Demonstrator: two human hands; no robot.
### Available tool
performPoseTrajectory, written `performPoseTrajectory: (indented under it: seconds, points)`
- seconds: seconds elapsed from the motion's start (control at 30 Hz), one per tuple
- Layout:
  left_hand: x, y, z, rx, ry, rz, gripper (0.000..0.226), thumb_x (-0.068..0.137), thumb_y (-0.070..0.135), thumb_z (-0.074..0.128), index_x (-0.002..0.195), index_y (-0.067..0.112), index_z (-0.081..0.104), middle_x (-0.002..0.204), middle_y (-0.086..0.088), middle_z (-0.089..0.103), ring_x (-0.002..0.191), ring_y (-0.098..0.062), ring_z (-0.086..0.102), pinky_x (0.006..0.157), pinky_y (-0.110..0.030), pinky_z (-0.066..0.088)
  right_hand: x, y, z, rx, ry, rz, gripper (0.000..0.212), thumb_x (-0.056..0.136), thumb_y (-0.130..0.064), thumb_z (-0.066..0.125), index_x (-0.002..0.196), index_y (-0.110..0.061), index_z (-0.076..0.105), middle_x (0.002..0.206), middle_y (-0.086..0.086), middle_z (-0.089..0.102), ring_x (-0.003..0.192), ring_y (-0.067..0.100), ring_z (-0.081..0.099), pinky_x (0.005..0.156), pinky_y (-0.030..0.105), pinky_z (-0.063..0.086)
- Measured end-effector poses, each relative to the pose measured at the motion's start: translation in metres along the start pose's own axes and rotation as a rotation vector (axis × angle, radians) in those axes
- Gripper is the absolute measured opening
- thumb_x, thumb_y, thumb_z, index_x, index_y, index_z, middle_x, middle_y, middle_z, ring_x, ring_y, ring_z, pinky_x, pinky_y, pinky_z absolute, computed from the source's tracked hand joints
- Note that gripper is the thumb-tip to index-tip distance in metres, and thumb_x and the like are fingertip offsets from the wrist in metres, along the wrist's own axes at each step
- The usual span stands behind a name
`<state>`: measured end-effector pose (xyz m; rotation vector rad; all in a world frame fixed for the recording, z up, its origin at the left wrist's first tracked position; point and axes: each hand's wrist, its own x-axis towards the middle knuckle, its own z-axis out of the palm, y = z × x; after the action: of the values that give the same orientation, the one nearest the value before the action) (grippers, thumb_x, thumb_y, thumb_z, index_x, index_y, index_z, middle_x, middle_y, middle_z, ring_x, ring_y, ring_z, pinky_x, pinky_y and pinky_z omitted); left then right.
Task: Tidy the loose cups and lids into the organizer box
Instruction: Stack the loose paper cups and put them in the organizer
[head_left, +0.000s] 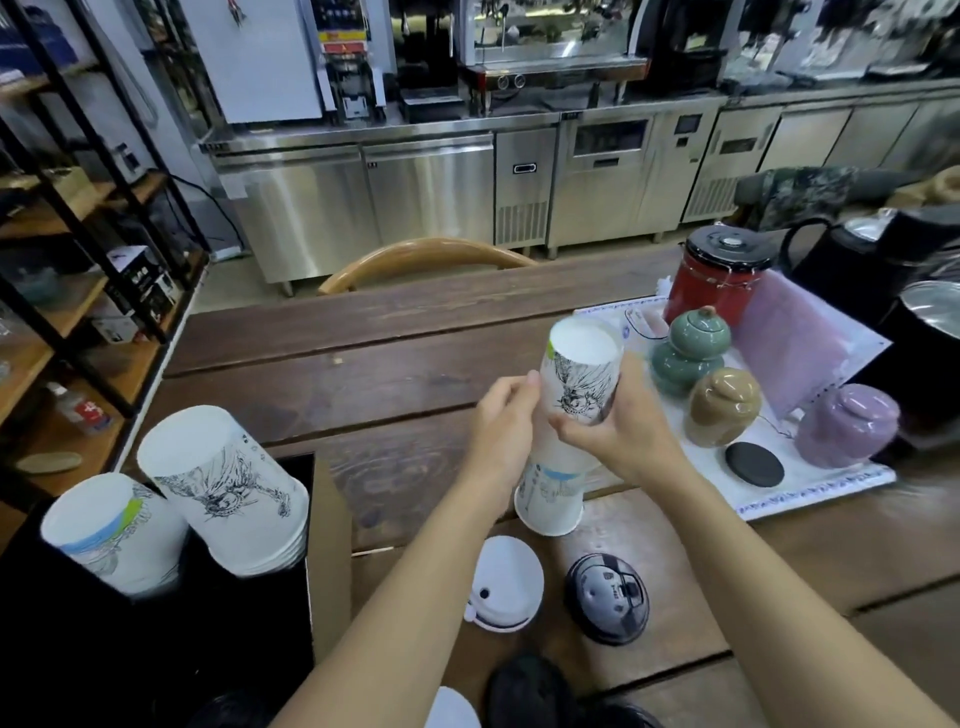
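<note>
Both my hands hold an upside-down stack of white paper cups (579, 374) with black line drawings, standing on the wooden table (395, 384). My right hand (618, 426) wraps the upper cup; my left hand (506, 415) touches the stack's left side. The bottom cup (550, 499) shows a blue mark. At the lower left a black organizer box (156, 649) holds two upside-down cup stacks, one (228, 483) with drawings and one (111, 530) with a blue-green mark. A white lid (506, 582) and a black lid (608, 597) lie on the table in front of me.
A white mat (810, 486) at right carries green (691, 358), tan (722, 408) and purple (847, 431) ceramic jars, a red canister (714, 280) and a black disc (754, 464). Black kettles stand far right. More lids (524, 686) lie at the bottom edge. Shelving stands left, a chair (426, 254) behind the table.
</note>
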<state>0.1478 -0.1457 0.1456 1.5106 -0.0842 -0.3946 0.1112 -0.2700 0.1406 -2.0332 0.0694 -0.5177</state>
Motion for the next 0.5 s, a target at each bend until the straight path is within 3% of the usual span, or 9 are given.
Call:
performPoseTrajectory:
  seconds: [0.03,0.13,0.23,0.37,0.43,0.5]
  points:
    - [0.001,-0.007,0.001,0.012,0.003,-0.015,0.02,0.096,0.026,0.047,0.088,0.014,0.061,0.09,-0.004,0.065,0.08,-0.014,0.057,0.075,-0.031,0.045,-0.004,0.007,0.002,0.006,-0.022,0.024,0.05,0.062,-0.008,0.08,0.086,-0.034,0.045,0.086,-0.006,0.057,0.087,-0.005,0.059,0.077,0.015,0.049]
    - [0.006,-0.031,-0.002,0.15,0.013,-0.087,0.022,0.096,0.022,0.044,0.102,0.011,0.062,0.093,-0.001,0.063,0.079,-0.008,0.055,0.068,-0.023,0.042,-0.013,0.037,0.01,-0.045,-0.105,0.192,0.061,0.059,-0.029,0.08,0.105,-0.039,0.041,0.112,0.0,0.056,0.105,0.012,0.057,0.09,0.036,0.05]
    - [0.012,-0.058,-0.01,0.322,-0.057,-0.221,0.019,0.094,0.021,0.047,0.106,0.017,0.061,0.098,0.005,0.062,0.094,-0.011,0.055,0.07,-0.021,0.042,-0.022,0.059,0.018,-0.05,-0.222,0.293,0.068,0.064,-0.021,0.081,0.114,-0.032,0.037,0.116,-0.003,0.053,0.106,0.013,0.054,0.09,0.031,0.046]
    - [0.02,-0.082,-0.018,0.48,-0.133,-0.334,0.02,0.088,0.021,0.048,0.1,0.016,0.063,0.105,0.003,0.066,0.104,-0.018,0.059,0.094,-0.033,0.046,-0.029,0.086,0.024,-0.125,-0.389,0.389,0.076,0.065,-0.004,0.075,0.129,-0.019,0.038,0.119,-0.003,0.051,0.111,0.016,0.049,0.088,0.032,0.044]
    - [0.022,-0.086,-0.02,0.494,-0.059,-0.317,0.021,0.089,0.01,0.041,0.097,0.017,0.059,0.101,0.002,0.06,0.099,-0.018,0.053,0.085,-0.029,0.041,-0.03,0.098,0.022,-0.13,-0.425,0.407,0.079,0.063,0.005,0.069,0.133,-0.016,0.037,0.128,0.004,0.049,0.122,0.021,0.047,0.097,0.04,0.045]
    - [0.025,-0.087,-0.02,0.464,0.029,-0.282,0.026,0.088,0.003,0.037,0.097,0.017,0.057,0.097,0.003,0.056,0.095,-0.016,0.049,0.08,-0.026,0.035,-0.032,0.107,0.018,-0.122,-0.416,0.43,0.078,0.066,0.009,0.062,0.135,-0.013,0.035,0.136,0.009,0.046,0.129,0.024,0.042,0.102,0.037,0.041]
